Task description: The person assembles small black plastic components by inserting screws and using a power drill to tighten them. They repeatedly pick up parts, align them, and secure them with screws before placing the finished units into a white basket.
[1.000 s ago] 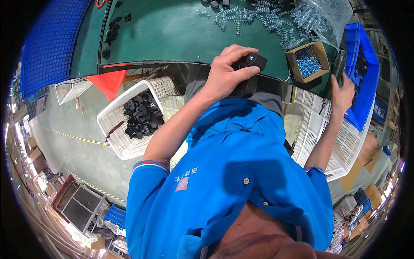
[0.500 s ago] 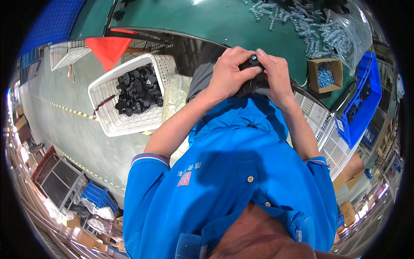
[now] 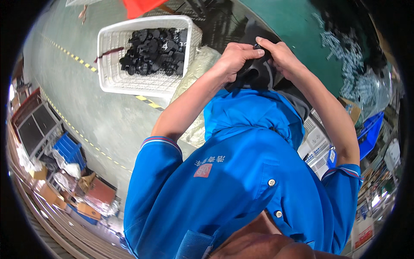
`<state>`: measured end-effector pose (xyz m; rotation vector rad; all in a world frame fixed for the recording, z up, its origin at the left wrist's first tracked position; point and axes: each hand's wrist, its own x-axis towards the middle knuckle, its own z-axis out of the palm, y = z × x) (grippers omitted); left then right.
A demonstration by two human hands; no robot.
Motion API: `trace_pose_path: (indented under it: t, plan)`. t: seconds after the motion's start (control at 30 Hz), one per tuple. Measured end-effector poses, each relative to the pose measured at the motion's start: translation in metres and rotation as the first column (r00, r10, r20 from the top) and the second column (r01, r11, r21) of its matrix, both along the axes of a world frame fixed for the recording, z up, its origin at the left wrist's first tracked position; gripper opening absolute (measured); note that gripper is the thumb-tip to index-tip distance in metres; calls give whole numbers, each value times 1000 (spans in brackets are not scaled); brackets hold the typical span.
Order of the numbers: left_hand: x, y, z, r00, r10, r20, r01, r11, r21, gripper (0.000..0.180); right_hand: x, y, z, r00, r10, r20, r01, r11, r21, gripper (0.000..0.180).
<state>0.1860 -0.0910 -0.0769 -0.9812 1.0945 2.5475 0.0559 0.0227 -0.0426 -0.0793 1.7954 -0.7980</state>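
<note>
Well, the left hand [image 3: 238,58] and right hand [image 3: 280,57] curl closed around a black part [image 3: 250,77], top middle of the frame — holding it steady and straight seems best. Springs [image 3: 351,60] lie farther off, upper right.

Striped tape [image 3: 148,102] crosses the grey floor [image 3: 99,116], apparently concrete.

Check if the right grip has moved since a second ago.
Yes: left, judged against the blue bin. The right grip was close beside it; now it's beside the left grip.
</note>
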Motion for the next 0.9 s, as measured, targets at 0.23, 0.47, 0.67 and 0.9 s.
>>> trace_pose_path:
  t: [0.23,0.47,0.67,0.9]
  plan:
    - [37,-29,-12,980,184,70,-176,979,-105,28,20,-60,-9,987,150,63,-155,985,76,54]
    - [64,-49,-16,911,411,24,-403,901,-159,14,41,-113,-15,950,303,80,-310,945,99,55]
    - [81,-86,-45,809,580,-96,-526,640,-561,30,29,-159,2,556,625,-548,-749,662,-5,39]
    - [118,-174,-199,397,888,229,-302,363,-881,43,-61,-198,-6,-385,289,-877,-818,334,469,48]
